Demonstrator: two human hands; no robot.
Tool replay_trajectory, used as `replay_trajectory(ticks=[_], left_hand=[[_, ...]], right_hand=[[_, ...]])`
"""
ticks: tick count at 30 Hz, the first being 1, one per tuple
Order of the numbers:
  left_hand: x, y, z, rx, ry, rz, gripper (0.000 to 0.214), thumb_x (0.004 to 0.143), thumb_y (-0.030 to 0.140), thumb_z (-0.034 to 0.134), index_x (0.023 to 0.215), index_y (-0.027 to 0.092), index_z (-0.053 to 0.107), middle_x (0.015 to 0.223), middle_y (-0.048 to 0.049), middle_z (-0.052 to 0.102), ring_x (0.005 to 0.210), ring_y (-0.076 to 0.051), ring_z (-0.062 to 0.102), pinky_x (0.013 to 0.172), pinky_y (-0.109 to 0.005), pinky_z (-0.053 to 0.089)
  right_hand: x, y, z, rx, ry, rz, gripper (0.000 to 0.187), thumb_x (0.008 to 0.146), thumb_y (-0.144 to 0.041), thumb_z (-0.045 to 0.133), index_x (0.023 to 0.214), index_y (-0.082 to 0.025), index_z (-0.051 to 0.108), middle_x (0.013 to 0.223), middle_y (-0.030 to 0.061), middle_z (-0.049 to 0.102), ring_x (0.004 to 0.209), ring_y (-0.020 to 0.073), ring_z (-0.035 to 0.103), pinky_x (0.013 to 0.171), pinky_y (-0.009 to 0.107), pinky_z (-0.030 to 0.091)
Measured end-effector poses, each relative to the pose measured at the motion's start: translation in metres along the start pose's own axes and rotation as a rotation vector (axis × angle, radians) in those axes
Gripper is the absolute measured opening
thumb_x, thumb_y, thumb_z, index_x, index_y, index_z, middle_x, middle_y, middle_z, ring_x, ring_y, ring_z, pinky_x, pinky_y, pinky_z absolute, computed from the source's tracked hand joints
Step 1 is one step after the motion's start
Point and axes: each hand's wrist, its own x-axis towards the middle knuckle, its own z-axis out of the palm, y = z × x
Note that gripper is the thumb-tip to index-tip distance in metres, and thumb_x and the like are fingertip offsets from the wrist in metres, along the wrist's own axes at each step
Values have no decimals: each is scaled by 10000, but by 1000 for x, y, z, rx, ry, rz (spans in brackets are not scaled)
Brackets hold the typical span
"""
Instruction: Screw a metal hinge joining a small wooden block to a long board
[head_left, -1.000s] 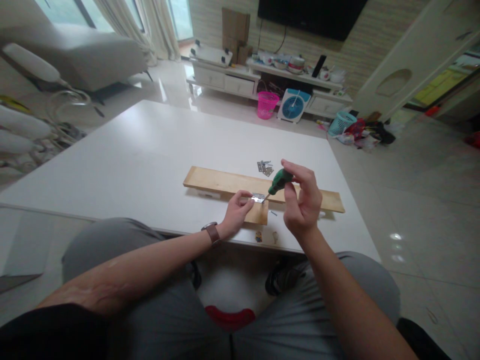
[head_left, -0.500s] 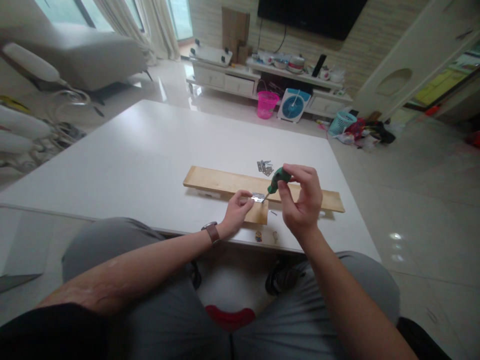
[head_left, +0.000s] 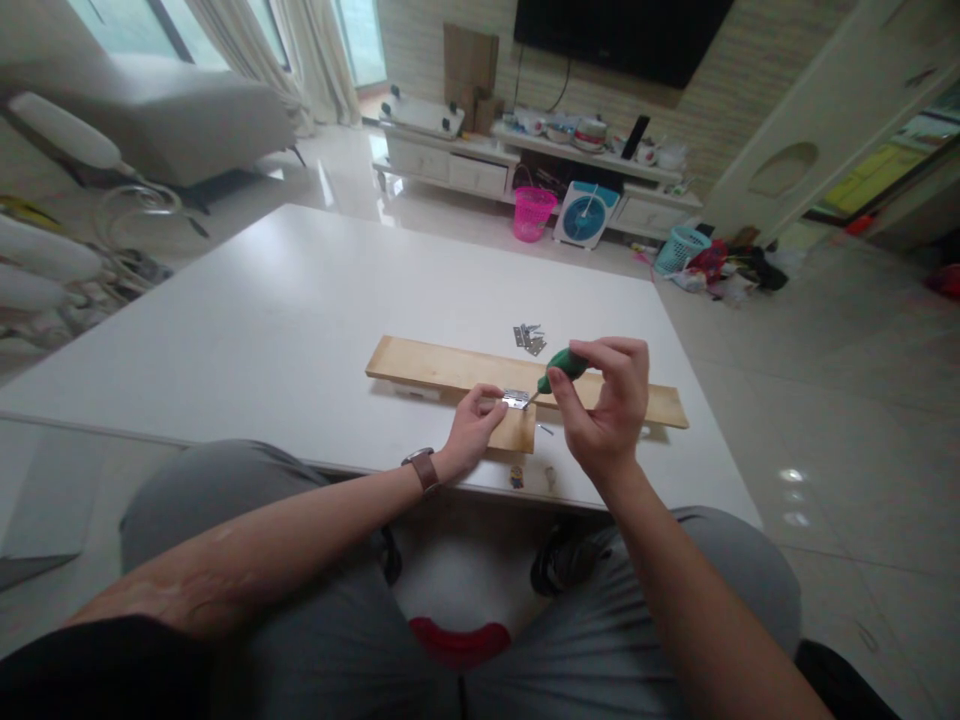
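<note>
A long pale wooden board (head_left: 427, 363) lies across the white table (head_left: 300, 310), with a smaller wooden piece (head_left: 517, 432) against its near edge. A small metal hinge (head_left: 516, 399) sits where the two pieces meet. My left hand (head_left: 474, 428) is closed in a pinch on the hinge and rests on the small piece. My right hand (head_left: 604, 410) grips a green-handled screwdriver (head_left: 559, 368), its tip down at the hinge. A brown watch is on my left wrist.
Spare hinges and screws (head_left: 529, 337) lie on the table just beyond the board, and a loose screw (head_left: 545, 429) lies beside the small piece. Two small objects (head_left: 532, 475) sit at the table's near edge. Beyond the table are a pink basket (head_left: 533, 212) and a fan (head_left: 586, 214).
My right hand's fingers have shifted round the screwdriver handle, which now leans lower and more to the right. The left hand stays on the hinge. The view has dipped slightly.
</note>
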Motion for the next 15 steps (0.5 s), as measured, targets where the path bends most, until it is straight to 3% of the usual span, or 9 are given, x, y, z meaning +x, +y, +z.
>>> replay_trajectory(ticks=[6,13,15], left_hand=[[-1,3,0,13,3,-9,444,822,515,885,1040,221,633,793,-1,751,717,-184,700,662,-272,508],[-1,4,1,14,13,-6,460,816,537,884,1031,215,635,826,-4,760,748,-191,723,675,-273,533],[-1,4,1,21,15,-7,468,810,546,887,1026,216,635,831,-4,756,751,-193,724,670,-273,532]], right_hand=[[-1,-1,2,81,-52,11,430,1042,-124,583,1422,-309,661,1322,90,745,1251,263,730,989,501,660],[-1,-3,1,51,3,16,339,991,-132,728,1278,-312,717,1134,46,682,1033,207,718,830,393,643],[-1,-3,0,53,6,27,323,991,-148,724,1271,-308,721,1136,49,671,1043,214,713,856,409,638]])
